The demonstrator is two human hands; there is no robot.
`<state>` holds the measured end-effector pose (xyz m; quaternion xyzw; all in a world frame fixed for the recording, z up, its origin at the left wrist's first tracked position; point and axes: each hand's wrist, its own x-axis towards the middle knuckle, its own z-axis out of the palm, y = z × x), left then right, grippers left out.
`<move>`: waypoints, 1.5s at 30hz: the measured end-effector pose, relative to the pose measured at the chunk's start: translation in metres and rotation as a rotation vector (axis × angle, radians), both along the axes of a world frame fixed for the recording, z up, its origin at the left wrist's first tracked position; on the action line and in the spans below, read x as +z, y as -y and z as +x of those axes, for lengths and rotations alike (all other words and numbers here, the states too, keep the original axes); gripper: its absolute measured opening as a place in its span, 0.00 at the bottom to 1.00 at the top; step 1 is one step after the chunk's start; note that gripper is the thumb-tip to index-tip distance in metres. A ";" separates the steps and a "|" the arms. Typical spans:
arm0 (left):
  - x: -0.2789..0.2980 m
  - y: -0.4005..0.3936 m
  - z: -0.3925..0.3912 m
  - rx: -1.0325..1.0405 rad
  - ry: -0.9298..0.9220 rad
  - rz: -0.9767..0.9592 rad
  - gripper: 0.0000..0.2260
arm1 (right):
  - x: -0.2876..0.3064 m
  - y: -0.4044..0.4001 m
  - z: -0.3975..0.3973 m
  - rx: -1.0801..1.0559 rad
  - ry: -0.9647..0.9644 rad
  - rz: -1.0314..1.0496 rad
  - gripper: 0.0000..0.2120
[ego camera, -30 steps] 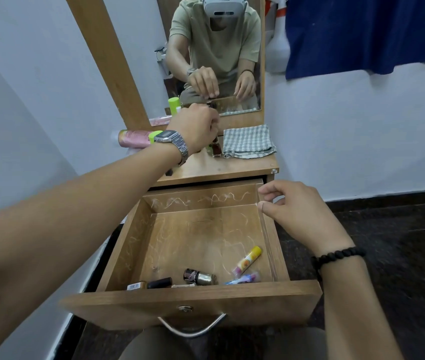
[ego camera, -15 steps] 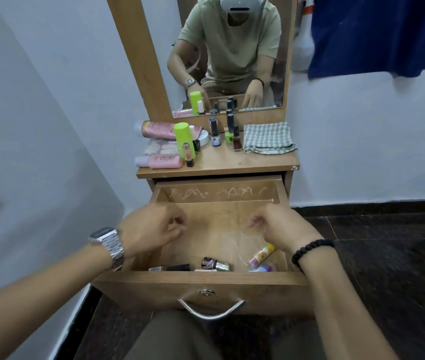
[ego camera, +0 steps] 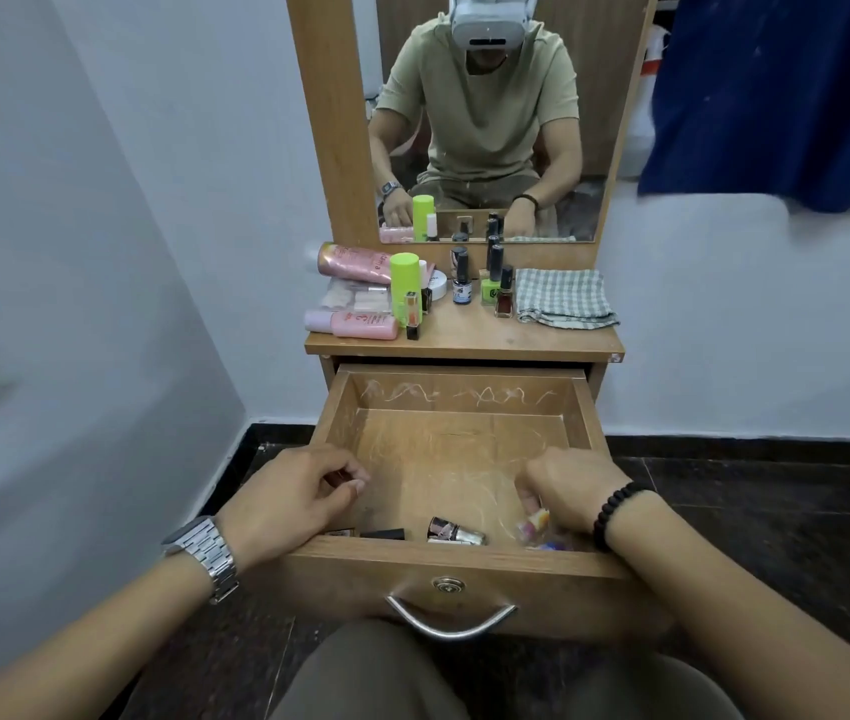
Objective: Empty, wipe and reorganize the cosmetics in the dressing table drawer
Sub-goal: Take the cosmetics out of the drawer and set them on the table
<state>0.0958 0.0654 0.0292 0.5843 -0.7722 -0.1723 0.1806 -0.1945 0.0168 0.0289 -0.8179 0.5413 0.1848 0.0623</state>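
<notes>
I reach into the pulled-out wooden drawer (ego camera: pixel 459 444) with both hands to lift out the last cosmetics lying along its front wall. My right hand (ego camera: pixel 571 491) curls down over a small yellow-and-pink tube (ego camera: pixel 534 522) in the front right corner; the fingertips are hidden behind the knuckles, so I cannot tell whether they have closed on it. My left hand (ego camera: pixel 282 504) hovers over the drawer's left edge, fingers loosely bent, holding nothing.

Done well, I judge, this step calls for pinching the tube at its middle, lifting it straight up clear of the front wall, and sending the left hand to the nail polish bottle (ego camera: pixel 456 532) lying on its side at front centre, and then to the black stick (ego camera: pixel 383 533) beside it.

The drawer floor is bare scuffed board, streaked with pale scratches. The bottle is glossy with a metallic cap and round enough to roll. Already on the tabletop (ego camera: pixel 464 337) stand a matte lime-green cylinder (ego camera: pixel 404 283) and small glass bottles, with soft pink tubes lying flat. A folded checked cloth (ego camera: pixel 563 301) waits at the right for the wiping.
</notes>
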 end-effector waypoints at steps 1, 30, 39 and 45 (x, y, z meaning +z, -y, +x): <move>0.000 -0.001 0.000 0.002 0.006 -0.001 0.05 | -0.001 0.001 -0.001 0.015 0.013 -0.034 0.08; -0.003 -0.002 0.000 0.035 0.026 -0.033 0.06 | 0.067 0.161 0.085 -0.456 1.022 -0.497 0.05; 0.000 -0.004 -0.001 0.030 0.018 -0.040 0.06 | 0.086 0.159 0.082 -0.342 1.023 -0.566 0.03; 0.000 -0.005 -0.001 0.032 -0.001 -0.039 0.06 | 0.118 0.168 0.077 -0.239 0.808 -0.605 0.09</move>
